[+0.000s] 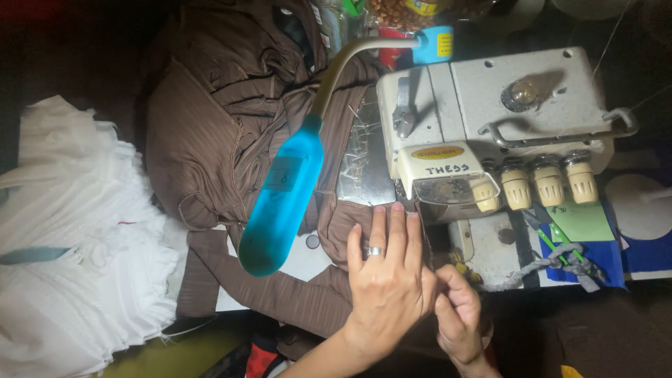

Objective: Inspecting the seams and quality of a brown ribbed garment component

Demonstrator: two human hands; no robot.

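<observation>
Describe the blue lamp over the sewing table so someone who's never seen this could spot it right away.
Start at the cream sewing machine on the right. From its top left corner a bent grey gooseneck runs down and left to the lamp head, above the brown ribbed fabric. It is the only bright turquoise, long paddle-shaped thing there, left of the ringed left hand.

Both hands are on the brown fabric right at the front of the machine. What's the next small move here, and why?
Probably ease the brown fabric a little further toward the sewing machine. The left hand lies flat on the cloth with its fingertips at the machine's front edge, and the right hand pinches the edge just beside it, so the cloth looks lined up but not fully in.
</observation>
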